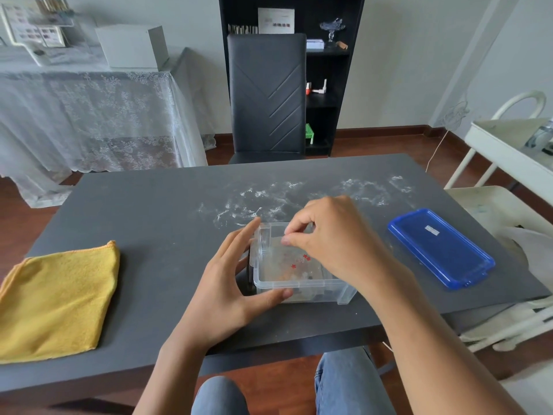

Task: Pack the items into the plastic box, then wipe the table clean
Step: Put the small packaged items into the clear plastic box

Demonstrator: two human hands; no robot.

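A clear plastic box (269, 287) stands on the dark grey table (155, 211), near the front edge. Inside lie small items, among them a clear bag with red stars (299, 260). My left hand (230, 283) grips the box's left and front walls, thumb on the front rim. My right hand (332, 241) hovers over the box's top with thumb and fingertips pinched together; whether they hold something thin I cannot tell. The blue lid (440, 248) lies to the right of the box. A folded yellow cloth (57, 298) rests at the table's left.
White powdery smears (269, 196) streak the table behind the box. A black chair (266, 97) stands at the far side, a black shelf (326, 70) behind it. A white cart (508, 151) is at the right, a lace-covered table (89, 115) at the left.
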